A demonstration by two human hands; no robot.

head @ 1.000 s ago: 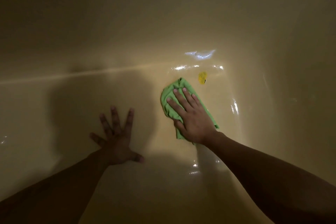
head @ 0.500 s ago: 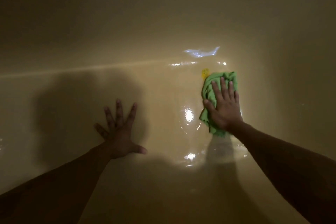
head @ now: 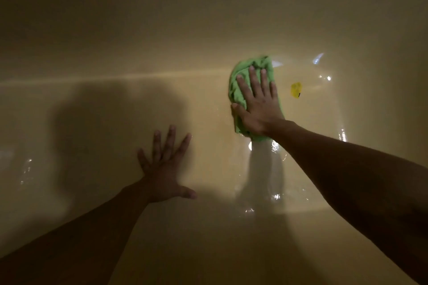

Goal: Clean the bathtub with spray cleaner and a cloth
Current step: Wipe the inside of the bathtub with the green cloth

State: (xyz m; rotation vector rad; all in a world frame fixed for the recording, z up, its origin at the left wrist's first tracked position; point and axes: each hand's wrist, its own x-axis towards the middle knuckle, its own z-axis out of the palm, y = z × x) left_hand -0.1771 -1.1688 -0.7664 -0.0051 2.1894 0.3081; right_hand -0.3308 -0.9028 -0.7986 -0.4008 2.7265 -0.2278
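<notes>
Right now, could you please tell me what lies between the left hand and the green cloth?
In the head view, only bare bathtub surface lies between the left hand and the green cloth.

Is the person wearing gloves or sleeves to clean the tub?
No gloves, no sleeves. The left hand and right hand are bare, with nothing worn as far up as the picture shows. I see no rings, watch or bracelet, though the light is dim.

Under me, the wet cream bathtub carries my crumpled green cloth and, near it, a small yellow scrap.
</notes>
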